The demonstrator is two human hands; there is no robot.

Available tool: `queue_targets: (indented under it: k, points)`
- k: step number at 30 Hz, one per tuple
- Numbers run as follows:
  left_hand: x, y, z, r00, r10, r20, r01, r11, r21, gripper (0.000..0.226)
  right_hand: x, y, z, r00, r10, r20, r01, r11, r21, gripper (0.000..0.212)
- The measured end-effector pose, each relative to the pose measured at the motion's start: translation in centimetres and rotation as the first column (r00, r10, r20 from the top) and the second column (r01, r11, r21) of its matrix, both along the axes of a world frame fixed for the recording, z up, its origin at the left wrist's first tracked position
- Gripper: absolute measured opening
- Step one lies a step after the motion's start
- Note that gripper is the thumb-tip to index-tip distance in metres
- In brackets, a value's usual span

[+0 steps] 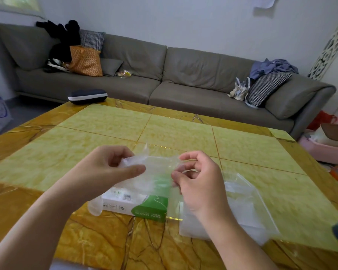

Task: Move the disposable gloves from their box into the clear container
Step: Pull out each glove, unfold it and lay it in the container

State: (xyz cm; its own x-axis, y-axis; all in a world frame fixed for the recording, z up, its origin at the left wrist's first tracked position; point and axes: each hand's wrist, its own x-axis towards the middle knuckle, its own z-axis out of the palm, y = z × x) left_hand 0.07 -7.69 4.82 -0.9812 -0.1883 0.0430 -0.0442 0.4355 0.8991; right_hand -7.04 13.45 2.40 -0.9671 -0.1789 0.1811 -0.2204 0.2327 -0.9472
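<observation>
A clear glove point(156, 168) is pinched at both ends by the left hand point(109, 168) and right hand point(201, 184), above the box point(137, 203) beside the container point(248, 207).

- The table point(105, 121) is showing yellow-green panels inside an amber, dark-veined border.
- The glove box point(137, 206) is showing white with a green end.
- The gloves point(156, 172) are looking clear and filmy.
- The sofa point(164, 78) is showing grey-brown.
- A cushion point(265, 87) is showing black-and-white checks.
- A bag point(85, 61) is showing orange.
</observation>
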Motion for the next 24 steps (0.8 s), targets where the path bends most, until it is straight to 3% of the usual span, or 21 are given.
queue_targets:
  k: [4, 8, 12, 16, 19, 24]
  points:
    - [-0.4, -0.5, -0.3, 0.999, 0.021, 0.031, -0.025, 0.989, 0.145, 0.057, -0.5, 1.0, 0.3, 1.0, 0.001, 0.01, -0.001, 0.998, 0.056, 0.042]
    - [-0.9, -0.5, -1.1, 0.995, 0.068, 0.073, -0.075, 0.993, 0.09, 0.033, -0.9, 2.2, 0.5, 0.998, -0.022, 0.052, 0.019, 0.999, 0.051, 0.039]
    - [-1.1, -0.6, -1.7, 0.988, 0.137, 0.065, -0.138, 0.99, 0.017, 0.024, -1.4, 3.0, 0.5, 0.997, -0.066, 0.049, 0.066, 0.998, 0.002, 0.023]
    - [-1.3, -0.3, -2.0, 0.962, 0.27, -0.034, -0.272, 0.941, -0.202, 0.007, -1.5, 3.4, 0.7, 0.995, -0.094, 0.018, 0.094, 0.996, 0.001, 0.012]
    - [-1.5, 0.1, -2.1, 0.949, 0.314, -0.043, -0.314, 0.911, -0.266, 0.026, -1.6, 3.6, 0.7, 0.991, -0.123, 0.044, 0.124, 0.992, -0.018, 0.014]
    - [-1.6, 0.2, -2.2, 0.979, 0.196, 0.055, -0.186, 0.971, -0.151, 0.078, -2.0, 4.1, 1.1, 0.974, -0.19, 0.128, 0.208, 0.967, -0.148, 0.01]
